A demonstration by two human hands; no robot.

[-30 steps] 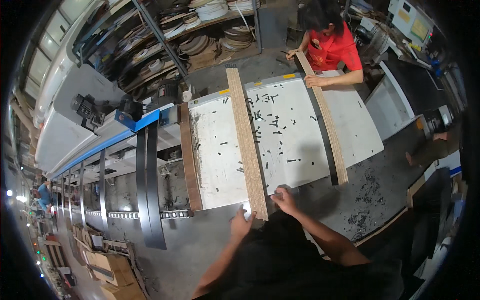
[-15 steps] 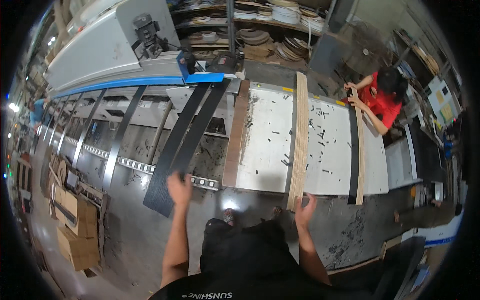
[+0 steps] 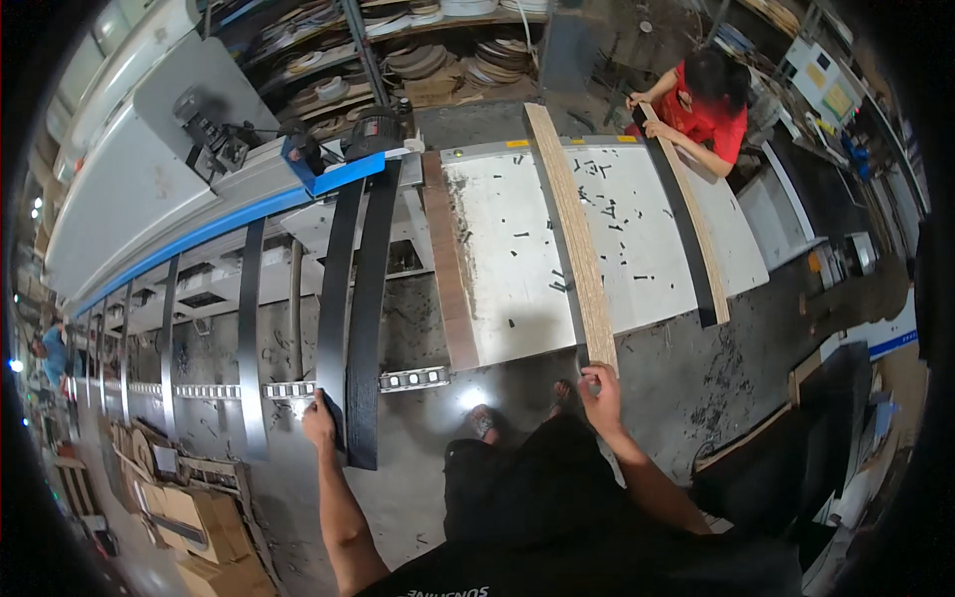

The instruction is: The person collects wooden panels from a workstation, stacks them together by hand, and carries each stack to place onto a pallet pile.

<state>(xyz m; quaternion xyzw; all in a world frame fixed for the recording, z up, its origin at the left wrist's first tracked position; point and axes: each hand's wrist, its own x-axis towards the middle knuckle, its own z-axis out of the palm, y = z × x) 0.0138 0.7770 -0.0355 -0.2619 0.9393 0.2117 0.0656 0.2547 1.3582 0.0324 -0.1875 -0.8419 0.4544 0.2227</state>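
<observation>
Two long black boards lie side by side at the machine's end, sticking out toward me. My left hand (image 3: 318, 422) is closed at the outer edge of the left black board (image 3: 336, 298), near its front end; some fingers are hidden. The right black board (image 3: 368, 328) lies close beside it. To the right, a long board with a wood-grain face and dark side (image 3: 569, 219) crosses a white table (image 3: 497, 298) and overhangs its front edge. At that near end, the curled fingers of my right hand (image 3: 601, 398) pinch the board's tip.
A co-worker in red (image 3: 708, 109) holds the far end of another wood-grain and black board (image 3: 686, 219). Dark scraps litter the white table. A brown board (image 3: 448, 259) lies along its left edge. Further left stand the machine's blue rail (image 3: 189, 244) and cardboard boxes (image 3: 199, 522).
My left hand has gone from above the black boards to the left one's outer edge. My right hand's fingers have curled in at the wood-grain board's end. The view has turned.
</observation>
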